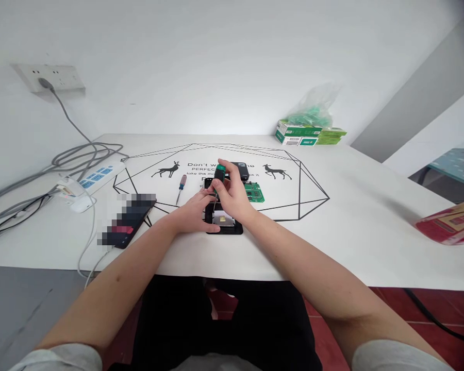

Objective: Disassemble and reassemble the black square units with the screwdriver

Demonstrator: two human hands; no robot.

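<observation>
My right hand (234, 193) is closed around a green and black screwdriver (220, 178), its shaft pointing down at a black device housing (235, 230). Inside the housing shows a silvery plate with a small gold square (222, 219). My left hand (195, 214) rests on the housing's left side, thumb stretched along its lower part and the other fingers near the screwdriver shaft. Behind my right hand are a green circuit board (255, 192) and a black part (241, 170). A second screwdriver (182, 184) with a dark handle lies to the left.
A phone (133, 221) with a cable lies at the left. Behind it are a power strip (98, 178) and coiled grey cables (83, 152). Green boxes (299, 131) with a plastic bag stand against the wall. A red package (450, 224) lies at the right edge.
</observation>
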